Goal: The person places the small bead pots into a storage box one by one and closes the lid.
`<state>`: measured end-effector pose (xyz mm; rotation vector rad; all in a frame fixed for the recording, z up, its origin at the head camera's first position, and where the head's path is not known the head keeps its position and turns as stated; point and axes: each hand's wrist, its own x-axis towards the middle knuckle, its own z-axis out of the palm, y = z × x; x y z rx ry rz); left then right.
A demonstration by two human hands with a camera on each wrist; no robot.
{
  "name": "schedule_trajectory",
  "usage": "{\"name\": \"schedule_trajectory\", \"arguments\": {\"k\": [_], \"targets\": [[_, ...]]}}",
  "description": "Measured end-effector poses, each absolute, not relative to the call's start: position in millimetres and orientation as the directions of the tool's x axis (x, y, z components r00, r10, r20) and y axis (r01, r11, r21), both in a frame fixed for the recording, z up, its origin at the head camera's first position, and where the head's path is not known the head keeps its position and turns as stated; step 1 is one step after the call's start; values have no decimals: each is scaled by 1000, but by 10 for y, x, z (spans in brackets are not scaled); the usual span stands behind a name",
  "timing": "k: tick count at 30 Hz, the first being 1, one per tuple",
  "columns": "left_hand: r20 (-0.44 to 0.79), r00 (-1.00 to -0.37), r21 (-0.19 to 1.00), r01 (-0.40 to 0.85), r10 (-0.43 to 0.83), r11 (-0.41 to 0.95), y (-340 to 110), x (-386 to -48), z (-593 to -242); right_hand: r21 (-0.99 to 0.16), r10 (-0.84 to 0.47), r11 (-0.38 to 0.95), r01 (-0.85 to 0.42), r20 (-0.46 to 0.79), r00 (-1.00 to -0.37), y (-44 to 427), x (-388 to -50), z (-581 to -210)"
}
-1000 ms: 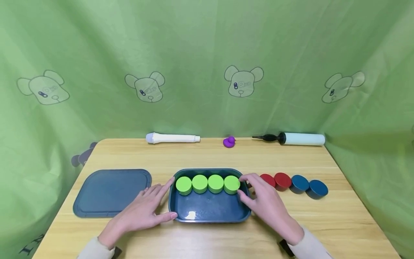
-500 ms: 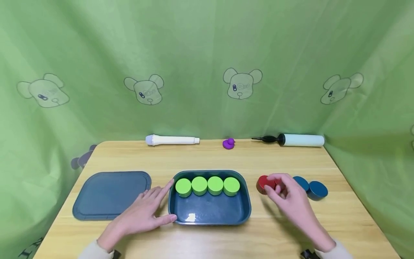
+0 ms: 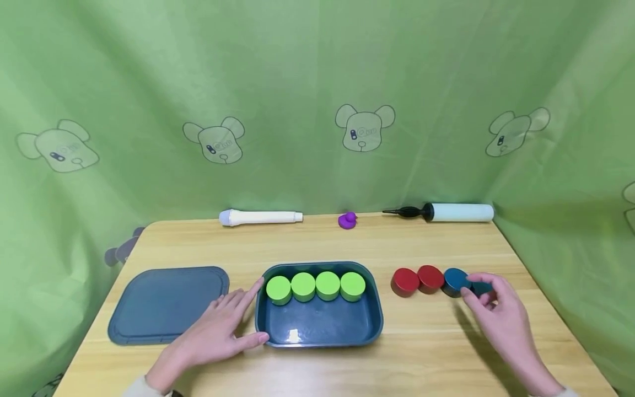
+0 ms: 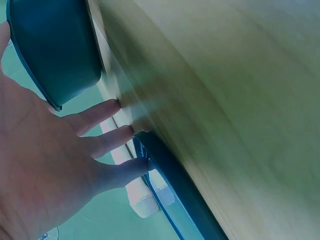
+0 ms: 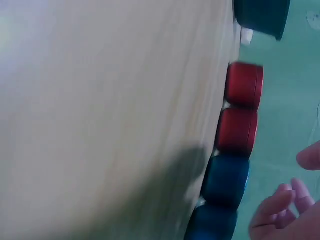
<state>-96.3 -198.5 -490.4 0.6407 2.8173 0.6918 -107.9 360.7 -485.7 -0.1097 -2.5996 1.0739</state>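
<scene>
My left hand [image 3: 218, 331] rests its index finger and thumb on the left rim of a dark blue tray [image 3: 322, 325]. In the left wrist view the other fingers reach down by the edge of a dark blue lid [image 4: 175, 170]. Several light green round blocks, such as the green block [image 3: 328, 285], stand in a row along the tray's far side. My right hand [image 3: 506, 314] hovers over two blue round blocks, with thumb and index finger apart. One blue block [image 3: 455, 281] shows well; the other blue block [image 3: 480, 288] is partly hidden. Fingers and blocks look apart in the right wrist view.
Two red round blocks, a left red one [image 3: 404, 282] and a right red one [image 3: 430, 278], stand between tray and blue blocks. At the back edge lie a white microphone [image 3: 263, 217], a purple duck [image 3: 348, 220] and a hand pump [image 3: 461, 212]. A green curtain [image 3: 297, 110] hangs behind.
My right hand has left the rightmost green block in the tray and moved right, over the red blocks, to the blue ones. My left hand stays at the tray's rim.
</scene>
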Motion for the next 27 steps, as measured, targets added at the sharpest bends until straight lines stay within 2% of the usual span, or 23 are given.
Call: {"name": "schedule_trajectory", "arguments": {"k": [7,14,20,27], "targets": [[-60,-891,468,374,450,801,-1989,-965,-4902,-673,207,740,11,212,-955,3893,-1059,-4940],[-65,-891,456,374,450,807,-1998,-997,-4912,-670,180,741,48,128,-975,4112,-1222,-5022],[-49,-888,453,389,458,802,-1997,-991,-4909,-629,134,775,58,74,-988,4210,-1309,-5056],[-55,-889,457,382,455,803,-1996,-999,-4910,-615,166,779,121,17,-986,4238,-1314,-5008]]}}
